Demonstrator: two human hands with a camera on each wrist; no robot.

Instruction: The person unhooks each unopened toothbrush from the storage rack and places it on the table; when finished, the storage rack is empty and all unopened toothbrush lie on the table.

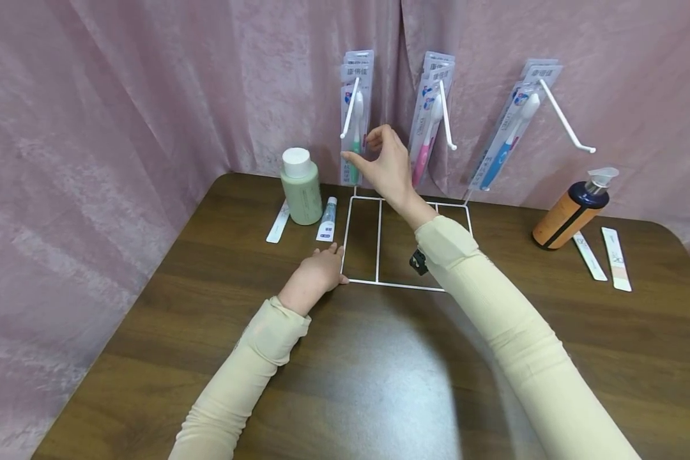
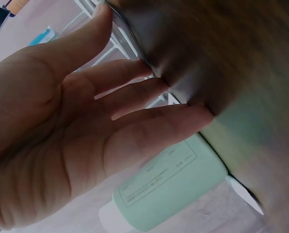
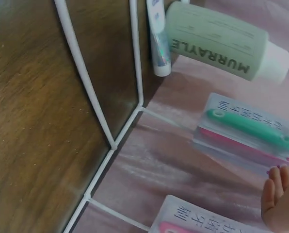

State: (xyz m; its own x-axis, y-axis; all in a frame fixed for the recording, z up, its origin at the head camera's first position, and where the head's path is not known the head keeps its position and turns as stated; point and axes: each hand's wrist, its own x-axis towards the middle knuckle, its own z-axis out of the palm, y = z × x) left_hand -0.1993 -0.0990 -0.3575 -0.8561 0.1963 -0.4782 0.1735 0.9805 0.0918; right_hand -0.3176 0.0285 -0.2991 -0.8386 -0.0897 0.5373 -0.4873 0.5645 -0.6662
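A white wire rack [image 1: 377,243] stands at the back of the brown table, with toothbrush packs on its three hooks. My right hand [image 1: 361,148] is raised at the left hook, thumb and fingers spread in a C beside the green toothbrush pack [image 1: 354,121]. In the right wrist view its fingertips [image 3: 280,194] hang just short of that pack [image 3: 251,128] and hold nothing. My left hand [image 1: 319,271] lies on the table at the rack base's front left corner. Its straight fingers [image 2: 198,114] press there, palm open.
Pink [image 1: 431,121] and blue [image 1: 508,137] toothbrush packs hang on the other hooks. A green bottle [image 1: 301,188], a small tube [image 1: 327,220] and a sachet [image 1: 278,223] lie left of the rack. An orange pump bottle [image 1: 572,214] and two sachets [image 1: 616,259] lie right. Pink curtain behind.
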